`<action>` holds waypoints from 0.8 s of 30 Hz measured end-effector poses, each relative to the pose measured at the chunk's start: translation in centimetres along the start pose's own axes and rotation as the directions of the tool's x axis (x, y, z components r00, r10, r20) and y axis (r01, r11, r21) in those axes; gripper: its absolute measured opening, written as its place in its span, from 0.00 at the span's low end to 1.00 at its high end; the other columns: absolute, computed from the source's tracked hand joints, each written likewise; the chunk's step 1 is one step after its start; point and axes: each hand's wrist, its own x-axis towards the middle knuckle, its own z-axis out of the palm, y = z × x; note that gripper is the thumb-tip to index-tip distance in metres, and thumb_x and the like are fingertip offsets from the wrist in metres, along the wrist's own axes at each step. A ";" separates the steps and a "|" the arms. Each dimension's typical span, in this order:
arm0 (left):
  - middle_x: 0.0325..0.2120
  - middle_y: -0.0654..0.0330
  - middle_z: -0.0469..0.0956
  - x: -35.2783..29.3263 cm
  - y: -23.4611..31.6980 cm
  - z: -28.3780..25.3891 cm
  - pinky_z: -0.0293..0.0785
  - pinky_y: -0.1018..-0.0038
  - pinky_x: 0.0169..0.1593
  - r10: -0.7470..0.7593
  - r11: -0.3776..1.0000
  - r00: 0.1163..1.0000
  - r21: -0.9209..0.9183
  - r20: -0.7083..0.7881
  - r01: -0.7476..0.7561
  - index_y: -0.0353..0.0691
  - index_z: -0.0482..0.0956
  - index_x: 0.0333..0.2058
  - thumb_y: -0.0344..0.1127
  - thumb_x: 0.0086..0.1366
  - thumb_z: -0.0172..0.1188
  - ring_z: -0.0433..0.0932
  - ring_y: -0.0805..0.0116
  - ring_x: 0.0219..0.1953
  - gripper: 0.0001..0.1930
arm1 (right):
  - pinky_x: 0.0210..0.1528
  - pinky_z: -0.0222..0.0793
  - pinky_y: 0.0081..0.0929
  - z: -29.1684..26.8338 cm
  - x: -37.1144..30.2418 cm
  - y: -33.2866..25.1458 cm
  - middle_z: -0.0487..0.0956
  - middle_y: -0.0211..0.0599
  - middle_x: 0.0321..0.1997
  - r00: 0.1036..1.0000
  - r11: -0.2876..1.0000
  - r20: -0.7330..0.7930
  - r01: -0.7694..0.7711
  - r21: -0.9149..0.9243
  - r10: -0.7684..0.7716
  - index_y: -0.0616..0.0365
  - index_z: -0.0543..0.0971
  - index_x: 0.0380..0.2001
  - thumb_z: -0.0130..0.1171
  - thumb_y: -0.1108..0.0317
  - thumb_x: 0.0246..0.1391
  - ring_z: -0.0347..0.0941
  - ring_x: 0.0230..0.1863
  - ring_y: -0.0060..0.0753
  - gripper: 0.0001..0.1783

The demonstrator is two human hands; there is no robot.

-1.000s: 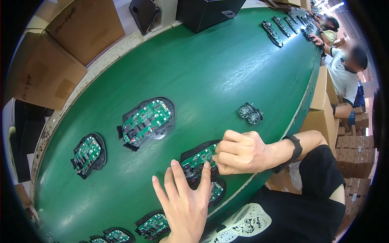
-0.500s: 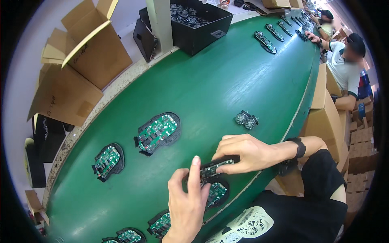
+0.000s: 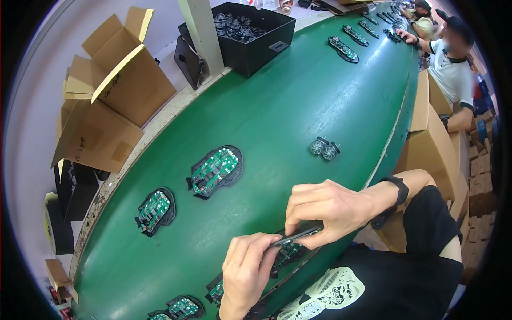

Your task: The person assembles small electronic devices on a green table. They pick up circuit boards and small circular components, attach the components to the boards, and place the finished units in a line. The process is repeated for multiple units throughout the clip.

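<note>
Between my hands, above the near edge of the green work surface (image 3: 277,122), is a dark casing (image 3: 296,234) seen almost edge-on. My right hand (image 3: 328,210) pinches its right end with thumb and curled fingers. My left hand (image 3: 248,269) has its fingers closed round the left end. The casing's board side is turned from sight. Just below it lies a black casing with a green circuit board (image 3: 288,250), partly covered by my hands. Another board in its casing (image 3: 215,289) is half hidden beside my left hand. Two small wheels (image 3: 324,149) lie beyond my right hand.
More casings with green boards (image 3: 216,169) lie to the left and at the far end. A black bin (image 3: 256,50) of wheel parts stands behind, beside a pale post (image 3: 201,37). Cardboard boxes (image 3: 114,122) line the left ledge. Co-workers (image 3: 450,66) sit at the far right.
The casing has tipped from showing its board to nearly edge-on. My left hand's raised index finger has come down onto it. The whole view has shifted slightly.
</note>
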 end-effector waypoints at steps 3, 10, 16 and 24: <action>0.34 0.58 0.82 -0.3 0.0 0.2 0.76 0.68 0.39 0.018 1.000 1.000 0.025 -0.005 -0.018 0.37 0.80 0.38 0.19 0.49 0.71 0.79 0.58 0.36 0.16 | 0.26 0.72 0.30 0.1 0.0 -0.1 0.78 0.27 0.28 1.000 1.000 -0.003 -0.003 -0.012 0.003 0.56 0.79 0.29 0.70 0.70 0.43 0.74 0.32 0.30 0.10; 0.35 0.57 0.81 -0.7 0.0 0.1 0.77 0.68 0.39 0.052 0.998 0.999 0.041 0.000 -0.052 0.35 0.80 0.39 0.18 0.48 0.70 0.80 0.58 0.36 0.18 | 0.22 0.70 0.28 0.5 0.0 -0.5 0.77 0.25 0.27 1.000 0.998 -0.024 0.016 -0.061 -0.017 0.55 0.78 0.27 0.70 0.69 0.43 0.74 0.31 0.27 0.10; 0.35 0.56 0.80 -1.2 0.1 -0.9 0.78 0.67 0.39 0.041 0.999 0.999 0.014 0.010 -0.041 0.35 0.79 0.40 0.19 0.49 0.70 0.80 0.58 0.36 0.17 | 0.23 0.70 0.29 1.4 0.4 -1.2 0.77 0.26 0.27 0.999 0.999 -0.043 0.010 -0.050 -0.012 0.55 0.78 0.27 0.70 0.69 0.43 0.75 0.29 0.29 0.10; 0.35 0.53 0.80 -2.0 -0.1 -3.4 0.77 0.67 0.39 0.000 0.999 0.999 0.050 0.042 -0.002 0.35 0.78 0.40 0.18 0.53 0.67 0.81 0.56 0.35 0.15 | 0.26 0.72 0.31 2.8 1.9 -2.2 0.78 0.31 0.29 1.000 1.000 -0.010 0.015 0.004 -0.015 0.58 0.78 0.30 0.69 0.71 0.44 0.77 0.29 0.34 0.10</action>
